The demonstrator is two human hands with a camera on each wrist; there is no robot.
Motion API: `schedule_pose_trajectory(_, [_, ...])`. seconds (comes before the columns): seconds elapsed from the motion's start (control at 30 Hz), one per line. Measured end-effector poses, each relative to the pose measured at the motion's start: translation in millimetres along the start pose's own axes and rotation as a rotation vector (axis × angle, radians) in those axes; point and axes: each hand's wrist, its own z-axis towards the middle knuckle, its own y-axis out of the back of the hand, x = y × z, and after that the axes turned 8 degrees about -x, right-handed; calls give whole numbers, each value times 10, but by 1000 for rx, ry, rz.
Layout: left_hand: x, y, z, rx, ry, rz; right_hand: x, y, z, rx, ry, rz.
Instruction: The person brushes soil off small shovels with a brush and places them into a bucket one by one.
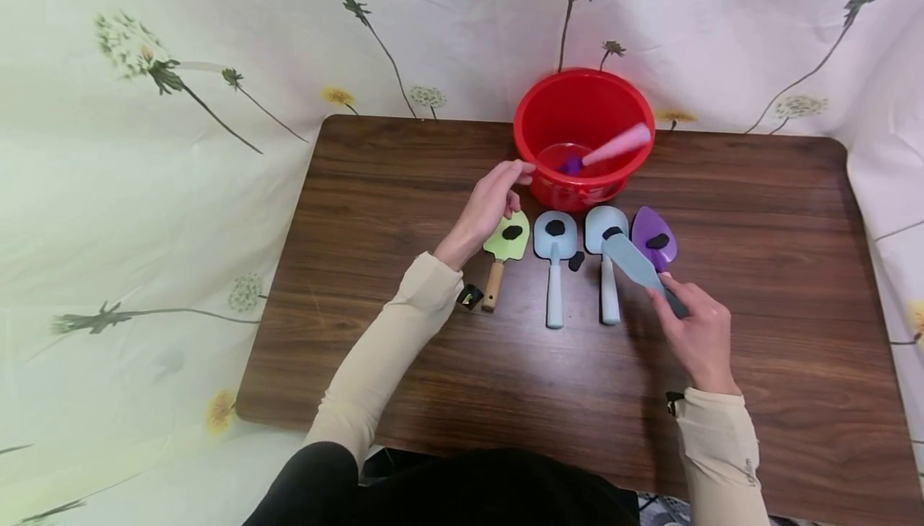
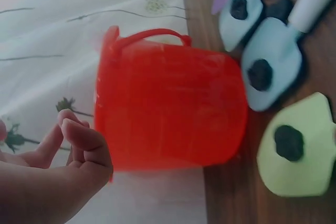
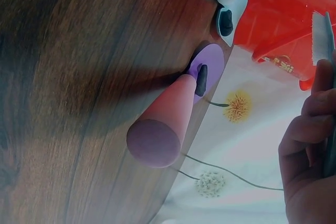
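Observation:
My right hand [image 1: 693,325] grips a spatula [image 1: 634,261] with a flat blue-grey blade and dark handle. Its blade tip hangs over a pale blue shovel [image 1: 606,221] and partly covers the black lump [image 1: 612,232] on it. My left hand [image 1: 491,204], fingers loosely bent, is at the left rim of a red bucket [image 1: 566,193]; whether it touches is unclear. Under it lies a green shovel [image 1: 508,245] with a wooden handle. Another pale blue shovel [image 1: 554,269] and a purple shovel [image 1: 645,225] lie beside; the purple one's pink handle [image 3: 163,119] shows in the right wrist view.
Inside the bucket leans a tool with a pink handle [image 1: 617,145] and purple end. A loose black lump [image 1: 576,261] lies between the pale blue shovels. A small black item [image 1: 470,296] is left of the wooden handle. Floral cloth [image 1: 433,29] hangs behind the brown table [image 1: 382,213].

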Motion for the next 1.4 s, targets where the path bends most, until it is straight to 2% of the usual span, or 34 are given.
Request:
schedule_pose_trajectory(0.27, [266,170,-114,-74,42,32,-7,18,3,12,-13,5])
schedule_pose_trajectory(0.43, [550,252,-187,-112,47,88,-10,13,9,10,-16,4])
schedule_pose_trajectory(0.53, [753,283,-241,-117,77,123,-15,13,11,6,-16,10])
schedule_pose_trajectory(0.67, [980,287,-331,-110,142,223,-23,12,12,0,-15,11])
schedule_pose_trajectory(0.83, [1186,241,-423,-71,182,320,-23,9,5,-6,-13,21])
schedule_pose_trajectory(1.17, [1293,138,-528,43,213,410,-10,1,-9,-1,-2,25])
schedule_pose_trajectory(1.4, [1274,92,-532,47,213,429,-11,2,-12,9,-13,26])
